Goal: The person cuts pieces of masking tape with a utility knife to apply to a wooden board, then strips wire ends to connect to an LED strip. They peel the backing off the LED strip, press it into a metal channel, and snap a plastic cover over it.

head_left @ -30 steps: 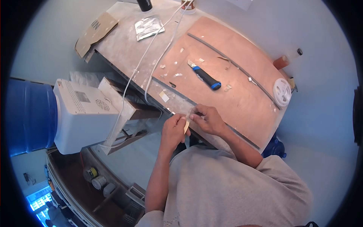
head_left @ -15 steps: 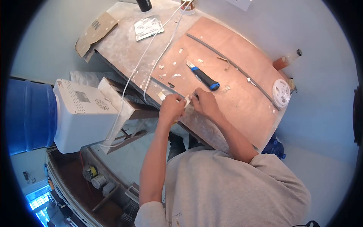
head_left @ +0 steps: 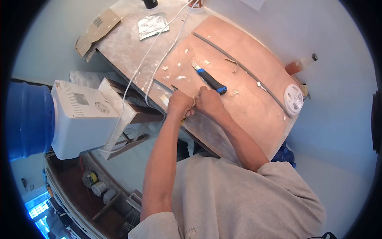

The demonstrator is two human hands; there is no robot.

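Note:
My left hand (head_left: 180, 104) is closed, its fingertips pinched on a small pale piece (head_left: 194, 100) between my two hands. Meeting it from the other side, my right hand (head_left: 209, 101) is also closed, thumb and fingers at the same piece, most of which they hide. A bit of yellow (head_left: 183, 120) shows beneath my left hand; what it belongs to I cannot tell. Just beyond my right hand, a blue and black utility knife (head_left: 213, 81) lies on the reddish board (head_left: 254, 105), blade out. Small pale scraps (head_left: 181, 77) are scattered near the knife.
A long grey strip (head_left: 242, 69) runs across the board towards a white reel (head_left: 293, 99). White cables (head_left: 153, 55) cross the table at left, near a silver packet (head_left: 153, 26). A bottle (head_left: 296, 67) stands by the wall. At left is a water dispenser (head_left: 83, 119) with a blue jug (head_left: 30, 119).
Both hands have drawn closer together around the pale piece, which now shows less. The whole view has shifted slightly; the knife and the scraps stay in place on the board.

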